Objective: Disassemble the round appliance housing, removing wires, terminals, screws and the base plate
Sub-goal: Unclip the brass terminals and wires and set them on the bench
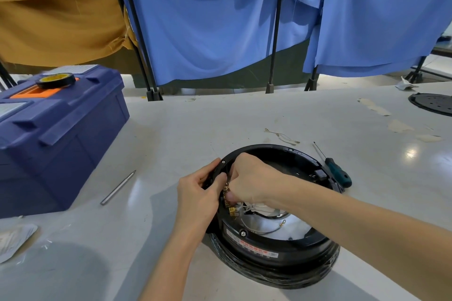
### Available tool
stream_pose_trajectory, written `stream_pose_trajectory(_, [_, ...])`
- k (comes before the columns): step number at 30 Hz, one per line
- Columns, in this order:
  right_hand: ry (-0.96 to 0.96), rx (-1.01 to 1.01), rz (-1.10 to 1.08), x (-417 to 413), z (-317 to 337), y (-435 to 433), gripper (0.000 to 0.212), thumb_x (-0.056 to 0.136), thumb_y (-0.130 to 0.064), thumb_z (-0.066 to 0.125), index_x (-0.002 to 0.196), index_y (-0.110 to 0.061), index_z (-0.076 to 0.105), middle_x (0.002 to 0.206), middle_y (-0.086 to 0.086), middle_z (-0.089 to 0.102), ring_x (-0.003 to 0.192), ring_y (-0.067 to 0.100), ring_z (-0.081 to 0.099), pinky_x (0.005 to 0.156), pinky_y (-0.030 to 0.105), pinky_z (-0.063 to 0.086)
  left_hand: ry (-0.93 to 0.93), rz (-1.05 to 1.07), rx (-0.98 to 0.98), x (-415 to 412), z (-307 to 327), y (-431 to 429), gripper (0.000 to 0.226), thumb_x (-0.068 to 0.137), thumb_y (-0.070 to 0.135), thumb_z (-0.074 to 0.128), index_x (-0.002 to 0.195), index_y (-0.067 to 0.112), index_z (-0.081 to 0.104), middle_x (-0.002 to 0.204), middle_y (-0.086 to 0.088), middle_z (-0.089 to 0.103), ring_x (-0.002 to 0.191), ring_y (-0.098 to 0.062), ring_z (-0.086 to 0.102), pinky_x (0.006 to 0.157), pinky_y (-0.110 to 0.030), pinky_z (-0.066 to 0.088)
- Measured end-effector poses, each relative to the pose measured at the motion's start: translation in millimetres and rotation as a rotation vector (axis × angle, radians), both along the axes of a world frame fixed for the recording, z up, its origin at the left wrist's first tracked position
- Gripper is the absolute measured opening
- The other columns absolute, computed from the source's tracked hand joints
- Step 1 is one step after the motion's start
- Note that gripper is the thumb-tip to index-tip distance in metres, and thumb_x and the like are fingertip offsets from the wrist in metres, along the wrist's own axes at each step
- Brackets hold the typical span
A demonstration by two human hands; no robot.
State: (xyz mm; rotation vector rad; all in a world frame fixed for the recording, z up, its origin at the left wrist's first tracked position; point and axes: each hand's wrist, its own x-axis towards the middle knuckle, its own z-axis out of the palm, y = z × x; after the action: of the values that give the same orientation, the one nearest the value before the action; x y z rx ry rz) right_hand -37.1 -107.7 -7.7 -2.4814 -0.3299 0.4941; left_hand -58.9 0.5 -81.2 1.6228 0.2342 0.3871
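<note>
Head view: round housing [293, 269] lies open side up on worktop [171, 129]. Left hand [198, 193] grips housing's left rim, steadying it. Right hand [254, 178], fingers curled, pinches brass terminals [231, 211] just inside that rim, white wires [256, 208] beside them. Judgement: black plastic shell stiff, glossy, likely slippery, fairly light; hold by rim. Terminals small, thin, bendable; pull at metal tab, not wire. Screwdriver [338, 175] touches housing's right edge.

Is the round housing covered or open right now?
Open: white wires and brass terminals show inside the housing ring; nothing covers them.
</note>
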Motion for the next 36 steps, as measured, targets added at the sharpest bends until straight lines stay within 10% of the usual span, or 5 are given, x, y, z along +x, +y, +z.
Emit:
stream_pose_trajectory(18, [-0.018, 0.11, -0.157, 2, -12, -11, 0.035, 0.074, 0.007, 0.059, 0.05, -0.01, 0.041, 0.033, -0.006, 0.028, 0.042, 0.015, 0.031, 0.038, 0.014, 0.022, 0.015, -0.021, -0.053, 0, -3, 3, 0.029, 0.085, 0.009, 0.069, 0.11, 0.022, 0.071, 0.106, 0.003, 0.073, 0.1, -0.008, 0.068, 0.095, -0.039, 0.052])
stream_pose_trajectory(27, [0.002, 0.162, -0.03, 9, -11, -20, 0.019, 0.081, -0.008, 0.073, 0.086, 0.01, 0.069, 0.073, 0.013, 0.058, 0.071, 0.019, 0.054, 0.065, 0.03, 0.043, 0.029, -0.008, -0.089, -2, -1, 0, 0.029, 0.084, 0.007, 0.069, 0.109, 0.022, 0.071, 0.106, -0.001, 0.073, 0.1, -0.015, 0.069, 0.095, -0.044, 0.052])
stream_pose_trajectory(36, [-0.297, 0.181, 0.163, -13, 2, -40, 0.011, 0.078, -0.022, 0.078, 0.087, -0.027, 0.076, 0.113, -0.011, 0.053, 0.105, 0.007, 0.045, 0.08, 0.016, 0.036, -0.01, 0.031, 0.035, -8, 4, -2, 0.033, 0.082, 0.018, 0.073, 0.115, 0.019, 0.069, 0.104, 0.011, 0.072, 0.099, 0.001, 0.066, 0.09, -0.026, 0.051])
